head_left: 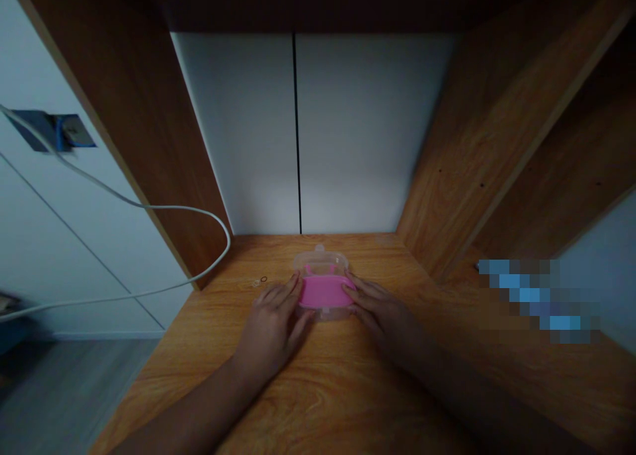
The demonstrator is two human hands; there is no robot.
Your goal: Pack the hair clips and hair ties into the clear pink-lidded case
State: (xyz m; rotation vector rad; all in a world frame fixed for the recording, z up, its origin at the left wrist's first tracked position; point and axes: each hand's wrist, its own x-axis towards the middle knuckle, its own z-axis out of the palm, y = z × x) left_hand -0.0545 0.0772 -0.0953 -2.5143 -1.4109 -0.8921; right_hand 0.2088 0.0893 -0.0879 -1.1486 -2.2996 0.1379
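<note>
A small clear plastic container [322,288] with a pink part [325,291] inside or under it stands on the wooden desk [318,402], a tab sticking out at its far end. My left hand [271,326] presses its fingertips against the container's left side. My right hand [380,312] meets the right side the same way, and both palms stay low over the desk. Left of my left hand, apart from it, lie two tiny rings [259,281], perhaps rubber seals.
Wooden side panels [144,117] and a white back panel [243,130] with a dark seam enclose the desk. A white cable [149,206] loops from a wall fitting [59,130] at left. A pixelated patch [536,301] hides something at right.
</note>
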